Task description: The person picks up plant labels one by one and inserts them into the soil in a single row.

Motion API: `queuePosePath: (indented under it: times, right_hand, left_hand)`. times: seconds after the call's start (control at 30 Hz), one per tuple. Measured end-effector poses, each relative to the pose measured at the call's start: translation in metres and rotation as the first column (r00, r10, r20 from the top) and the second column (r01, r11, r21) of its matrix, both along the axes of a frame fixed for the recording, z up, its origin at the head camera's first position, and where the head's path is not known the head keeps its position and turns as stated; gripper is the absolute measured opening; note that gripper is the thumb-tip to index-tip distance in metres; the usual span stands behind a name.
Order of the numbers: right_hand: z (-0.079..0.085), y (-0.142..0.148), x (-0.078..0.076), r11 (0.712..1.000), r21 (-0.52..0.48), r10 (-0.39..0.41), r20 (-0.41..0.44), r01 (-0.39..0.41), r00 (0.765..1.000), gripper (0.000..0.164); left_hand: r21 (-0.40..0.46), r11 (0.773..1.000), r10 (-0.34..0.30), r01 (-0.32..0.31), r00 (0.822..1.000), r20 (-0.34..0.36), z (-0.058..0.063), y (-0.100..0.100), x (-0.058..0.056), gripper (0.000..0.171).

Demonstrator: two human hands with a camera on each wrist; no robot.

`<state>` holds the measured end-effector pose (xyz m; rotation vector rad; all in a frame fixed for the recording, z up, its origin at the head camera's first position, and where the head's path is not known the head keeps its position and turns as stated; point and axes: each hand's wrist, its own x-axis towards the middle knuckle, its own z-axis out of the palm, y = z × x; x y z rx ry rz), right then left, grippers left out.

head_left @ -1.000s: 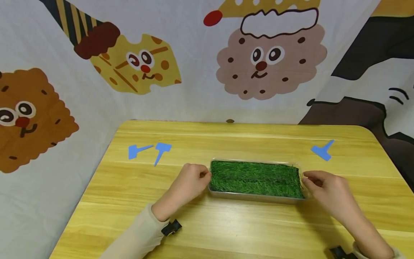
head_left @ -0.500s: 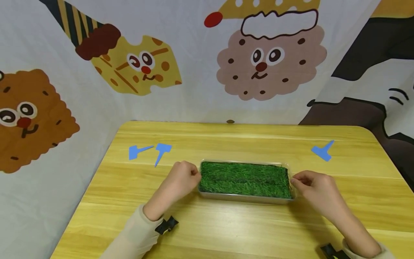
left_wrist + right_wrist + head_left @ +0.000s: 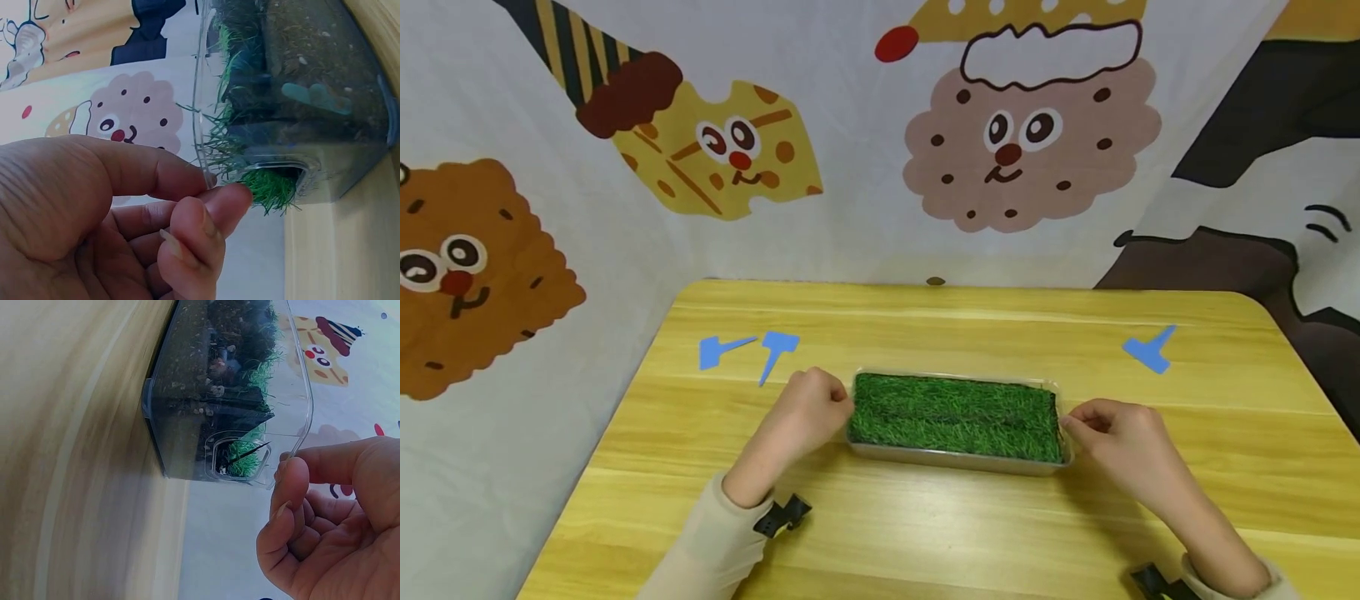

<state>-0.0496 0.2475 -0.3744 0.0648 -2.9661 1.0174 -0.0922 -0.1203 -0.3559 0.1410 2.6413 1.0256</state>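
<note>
"Across the counter (image 3: 880, 537), what gets the work?"

"One clear box (image 3: 955, 461), between the hands and seemingly resting on the surface. Green grass (image 3: 951, 417) fills its top, above what looks like soil (image 3: 312, 50)."

"And the grip?"

"Left hand (image 3: 805, 410) pinches the box at its left end; right hand (image 3: 1125, 432) pinches the right end, thumb and finger close together on both."

"How is that best used?"

"Move both ends evenly, I'd say, and keep it level. Uneven pulling could turn the box or slip a fingertip hold. Sliding probably suits so light a pinch better than lifting."

"Anything smaller?"

"Three blue tags (image 3: 1147, 353) lie beyond, two left, one right; best leave them undisturbed."
</note>
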Motion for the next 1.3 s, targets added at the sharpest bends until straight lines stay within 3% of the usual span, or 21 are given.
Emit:
queuePosePath:
  times: [0.83,1.07,1.3]
  right_hand:
    - [-0.002,0.006,-0.001,1.000,-0.016,0.025,-0.003,-0.025,1.000,0.019]
    - [-0.003,0.022,-0.008,0.996,0.040,0.088,-0.160,-0.082,0.983,0.012]
    - [0.003,0.061,-0.034,0.986,0.119,0.142,-0.228,-0.118,0.963,0.009]
  left_hand:
    - [0.040,0.998,-0.055,0.054,0.999,0.000,-0.003,-0.004,-0.003,0.048]
    - [0.032,0.998,-0.057,0.057,0.998,0.012,-0.003,-0.005,-0.003,0.048]
    - [0.028,0.998,-0.062,0.062,0.998,0.010,-0.003,-0.006,-0.003,0.049]
